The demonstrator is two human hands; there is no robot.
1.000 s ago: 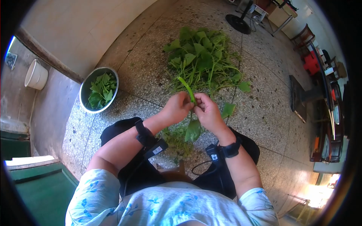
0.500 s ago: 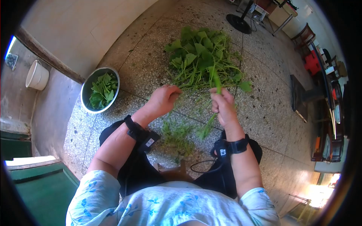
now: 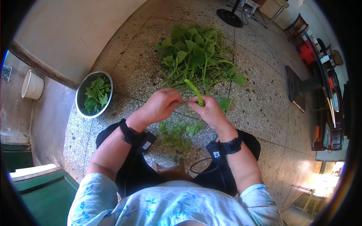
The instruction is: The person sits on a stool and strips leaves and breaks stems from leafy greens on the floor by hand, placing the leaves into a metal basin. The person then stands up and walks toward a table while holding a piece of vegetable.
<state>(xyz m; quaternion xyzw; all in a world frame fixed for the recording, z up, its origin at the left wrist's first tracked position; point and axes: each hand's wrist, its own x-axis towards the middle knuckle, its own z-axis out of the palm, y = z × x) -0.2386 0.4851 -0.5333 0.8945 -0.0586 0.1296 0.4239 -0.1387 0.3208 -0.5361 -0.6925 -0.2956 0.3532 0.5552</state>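
Note:
My right hand (image 3: 208,113) is closed on a bright green stem (image 3: 194,90), whose upper end sticks up above the fingers. Just left of it, my left hand (image 3: 160,104) is pinched, its fingertips close to the right ones; what they hold, if anything, is too small to name. A leaf (image 3: 194,128) shows below my right hand. Beyond both hands a large heap of leafy green stems (image 3: 196,54) lies on the speckled floor. Between my knees is a small pile of thin green scraps (image 3: 174,136).
A metal basin (image 3: 78,98) with green leaves stands at the left, near the wall. A loose leaf (image 3: 225,104) lies right of my right hand. Farther off are a white bucket (image 3: 33,86), a black stand base (image 3: 229,18) and a red stool (image 3: 307,52).
My right hand has come back left and down with the stem, close to my left hand. The view has turned slightly, so the heap and basin appear shifted left.

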